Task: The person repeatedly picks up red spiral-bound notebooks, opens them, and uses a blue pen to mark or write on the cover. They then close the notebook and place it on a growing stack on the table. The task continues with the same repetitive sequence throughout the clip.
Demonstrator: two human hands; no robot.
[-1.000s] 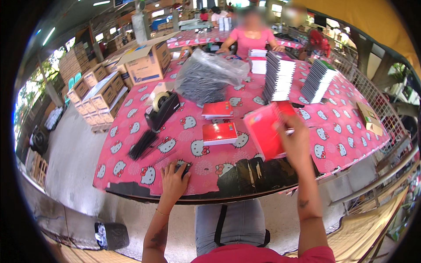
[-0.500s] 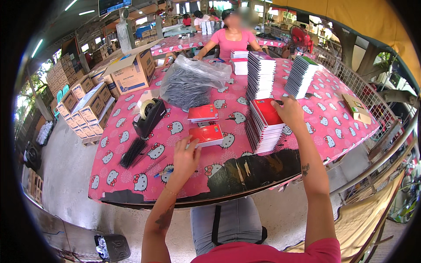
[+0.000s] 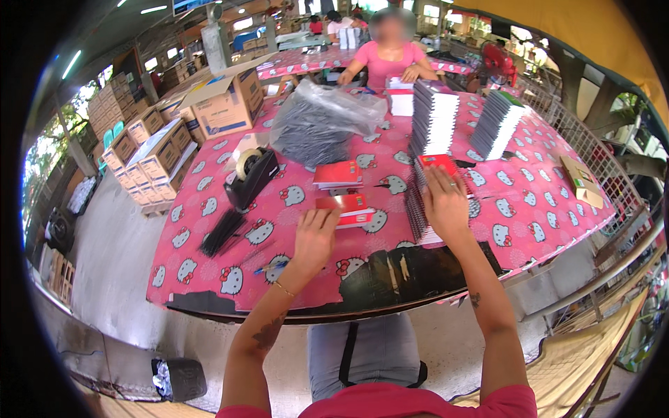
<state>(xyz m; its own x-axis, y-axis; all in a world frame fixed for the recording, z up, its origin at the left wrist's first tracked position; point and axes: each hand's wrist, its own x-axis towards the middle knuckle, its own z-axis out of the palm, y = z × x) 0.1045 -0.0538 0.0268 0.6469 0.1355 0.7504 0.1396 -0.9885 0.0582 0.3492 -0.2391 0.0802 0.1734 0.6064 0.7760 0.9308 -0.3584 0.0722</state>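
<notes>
My left hand (image 3: 315, 237) is closed at the near left corner of a red notebook (image 3: 341, 203), fingertips on its edge. Under that notebook shows another red cover with white pages. Just beyond sits a second small pile of red notebooks (image 3: 338, 174). My right hand (image 3: 446, 202) lies flat, fingers stretched, on top of a stack of red spiral-bound notebooks (image 3: 422, 219). Its palm hides much of the top cover. Behind it stands a tall stack of dark-covered spiral notebooks (image 3: 433, 118), with another leaning stack (image 3: 497, 125) to the right.
A black tape dispenser (image 3: 252, 177) and a bundle of black binding coils (image 3: 223, 233) lie on the left. A plastic bag of dark coils (image 3: 317, 132) sits mid-table. Opposite, a person (image 3: 391, 63) handles a notebook pile (image 3: 401, 101). A carton (image 3: 226, 104) stands far left; a blue pen (image 3: 270, 267) lies nearby.
My right hand has come from the stack's far right corner to lie flat on its top. The red notebook at my left hand now sits offset over another. The person opposite has reached to their pile.
</notes>
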